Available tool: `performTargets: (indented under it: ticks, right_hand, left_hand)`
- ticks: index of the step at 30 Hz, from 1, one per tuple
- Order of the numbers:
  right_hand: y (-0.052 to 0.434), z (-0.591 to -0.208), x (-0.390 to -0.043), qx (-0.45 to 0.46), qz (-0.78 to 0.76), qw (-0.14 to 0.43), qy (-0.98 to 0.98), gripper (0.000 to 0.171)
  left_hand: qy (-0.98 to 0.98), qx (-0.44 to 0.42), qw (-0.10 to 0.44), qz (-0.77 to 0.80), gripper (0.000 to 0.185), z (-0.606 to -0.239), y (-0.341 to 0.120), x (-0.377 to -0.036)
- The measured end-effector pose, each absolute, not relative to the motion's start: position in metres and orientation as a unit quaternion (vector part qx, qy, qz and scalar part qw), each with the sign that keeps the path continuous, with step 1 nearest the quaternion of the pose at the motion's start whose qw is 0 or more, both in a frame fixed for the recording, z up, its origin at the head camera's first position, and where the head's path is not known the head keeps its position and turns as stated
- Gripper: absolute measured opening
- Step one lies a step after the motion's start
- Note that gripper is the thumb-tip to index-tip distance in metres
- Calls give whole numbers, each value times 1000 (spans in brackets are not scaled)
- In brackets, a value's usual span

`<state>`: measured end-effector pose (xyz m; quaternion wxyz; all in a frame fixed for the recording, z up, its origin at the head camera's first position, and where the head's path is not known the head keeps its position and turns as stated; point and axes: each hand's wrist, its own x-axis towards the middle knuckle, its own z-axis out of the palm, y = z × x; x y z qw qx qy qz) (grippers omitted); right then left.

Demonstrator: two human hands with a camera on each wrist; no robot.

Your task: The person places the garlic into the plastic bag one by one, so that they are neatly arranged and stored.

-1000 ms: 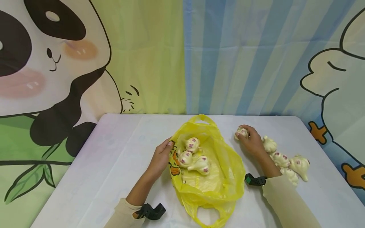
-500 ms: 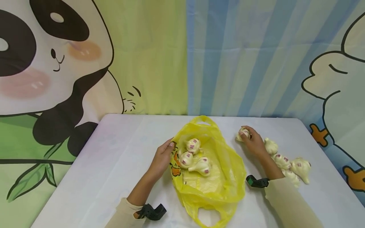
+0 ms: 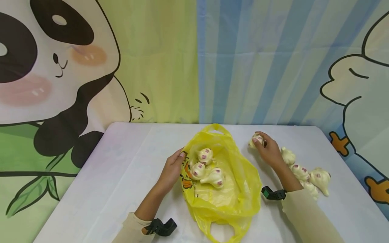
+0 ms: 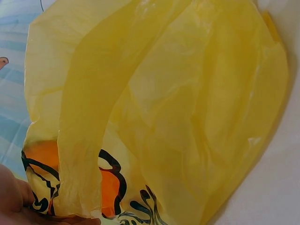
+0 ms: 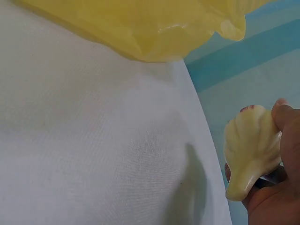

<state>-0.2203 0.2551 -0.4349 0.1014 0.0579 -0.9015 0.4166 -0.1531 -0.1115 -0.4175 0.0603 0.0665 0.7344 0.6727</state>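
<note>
A yellow plastic bag [image 3: 234,179] lies with its mouth spread at the middle of the table, a printed orange-and-black pattern along its left side. My left hand [image 3: 171,168] pinches the bag's left rim, thumb on the inside. Inside rest a garlic bulb [image 3: 205,156], a second garlic bulb [image 3: 198,170] and a third garlic bulb [image 3: 215,178]. To the right of the bag, my right hand [image 3: 268,150] grips another garlic bulb [image 5: 253,145] between thumb and fingers. In the right wrist view its stem points down, and its shadow falls on the table.
Several more garlic bulbs [image 3: 319,179] lie in a cluster by the right forearm. The white table [image 3: 130,162] ends at a back edge against a printed curtain [image 3: 237,60]. Loop handles [image 3: 223,126] stick out from the bag's far and near ends.
Both hands keep their grips in nearly the same places. The garlic bulb in the right hand has shifted very slightly; the garlic in the bag stays put.
</note>
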Motion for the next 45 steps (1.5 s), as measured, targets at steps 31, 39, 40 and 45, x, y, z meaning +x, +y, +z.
performTargets:
  ticks: [31, 39, 40, 45]
  right_hand:
    - [219, -366, -201, 163, 461, 143, -861, 44]
    - [202, -351, -194, 233, 465, 178, -835, 44]
    - [201, -350, -193, 239, 467, 179, -832, 45]
    - [190, -339, -188, 262, 478, 183, -818, 46]
  left_hand:
    - [735, 65, 58, 672, 46, -417, -110, -153]
    - [734, 62, 63, 673, 45, -417, -110, -154]
    - [734, 62, 63, 673, 45, -417, -110, -154]
    - [736, 61, 63, 671, 45, -417, -110, -153]
